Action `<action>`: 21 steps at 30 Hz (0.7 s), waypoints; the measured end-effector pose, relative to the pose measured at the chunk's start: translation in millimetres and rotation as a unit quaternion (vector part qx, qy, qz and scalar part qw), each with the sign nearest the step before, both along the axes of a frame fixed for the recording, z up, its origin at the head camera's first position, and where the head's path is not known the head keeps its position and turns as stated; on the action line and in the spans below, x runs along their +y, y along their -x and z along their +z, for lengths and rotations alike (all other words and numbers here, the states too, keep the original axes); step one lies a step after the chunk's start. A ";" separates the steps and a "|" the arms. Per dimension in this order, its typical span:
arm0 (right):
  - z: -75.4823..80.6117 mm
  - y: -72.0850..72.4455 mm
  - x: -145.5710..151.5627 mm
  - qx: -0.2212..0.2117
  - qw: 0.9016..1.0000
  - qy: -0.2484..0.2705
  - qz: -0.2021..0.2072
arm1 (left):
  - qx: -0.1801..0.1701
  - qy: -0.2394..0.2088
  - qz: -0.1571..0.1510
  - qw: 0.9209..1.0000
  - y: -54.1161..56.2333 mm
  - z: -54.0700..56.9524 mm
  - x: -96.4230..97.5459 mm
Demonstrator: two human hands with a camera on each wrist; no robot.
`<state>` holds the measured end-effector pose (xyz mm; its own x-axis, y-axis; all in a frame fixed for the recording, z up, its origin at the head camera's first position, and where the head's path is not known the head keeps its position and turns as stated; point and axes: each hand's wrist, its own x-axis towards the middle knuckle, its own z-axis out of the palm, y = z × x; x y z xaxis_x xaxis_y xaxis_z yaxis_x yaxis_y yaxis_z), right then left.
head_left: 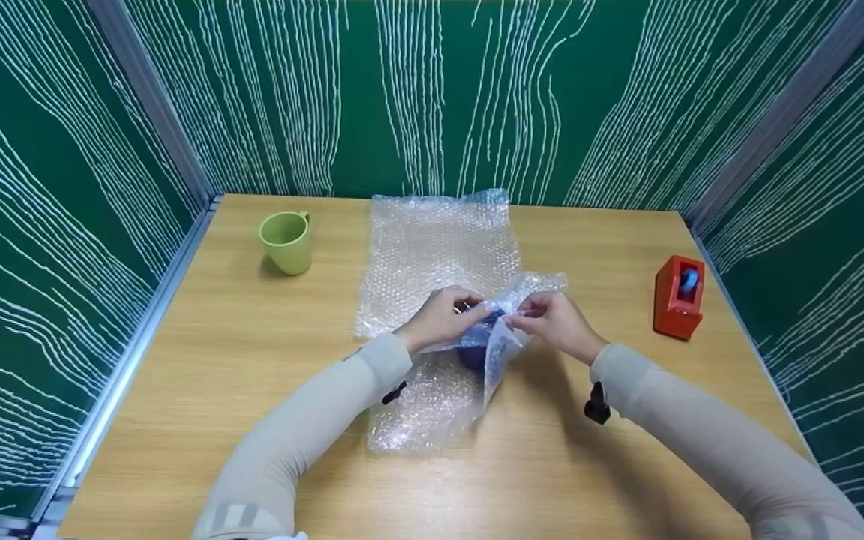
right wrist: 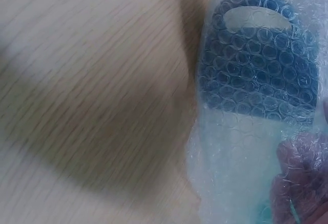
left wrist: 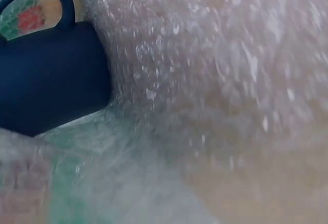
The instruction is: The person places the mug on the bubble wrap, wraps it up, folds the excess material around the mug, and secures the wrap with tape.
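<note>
A dark blue mug [head_left: 471, 355] lies within folds of bubble wrap [head_left: 439, 247] at the middle of the table. The left wrist view shows the mug [left wrist: 51, 80] uncovered, its handle at the top; in the right wrist view the mug [right wrist: 259, 73] appears through a layer of bubbles. My left hand [head_left: 443, 321] pinches the wrap just above the mug, thumb and fingers at its edge. From the other side, my right hand [head_left: 558, 324] pinches a raised flap. Blurred fingers [right wrist: 302, 178] show through the wrap in the right wrist view.
A green mug [head_left: 288, 244] stands at the back left of the wooden table [head_left: 252, 352]. Toward the right edge is a red tape dispenser [head_left: 678, 298] with a blue roll. Green panels with white lines enclose the table's back and sides.
</note>
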<state>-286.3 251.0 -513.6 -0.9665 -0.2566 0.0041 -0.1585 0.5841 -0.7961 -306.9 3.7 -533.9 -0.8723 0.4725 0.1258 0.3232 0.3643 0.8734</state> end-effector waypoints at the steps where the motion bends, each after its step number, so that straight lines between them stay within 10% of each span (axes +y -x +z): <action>1: -0.6 0.5 -0.1 0.001 1.000 -0.002 -0.001 | -0.005 0.005 -0.008 1.000 -0.7 1.5 -1.2; 12: -2.1 5.0 -5.2 0.018 0.999 -0.018 -0.026 | -0.004 0.109 -0.063 0.992 -12.4 16.7 -9.1; 21: -3.3 6.5 -7.6 0.003 0.999 -0.026 -0.026 | 0.026 0.091 -0.040 0.995 -12.8 12.9 -6.4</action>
<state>-292.8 243.5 -516.9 -0.9787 -0.2055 -0.0021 -0.1313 0.6331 -0.7629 -294.1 -2.7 -521.0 -0.8255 0.5592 0.0762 0.4011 0.4864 0.7763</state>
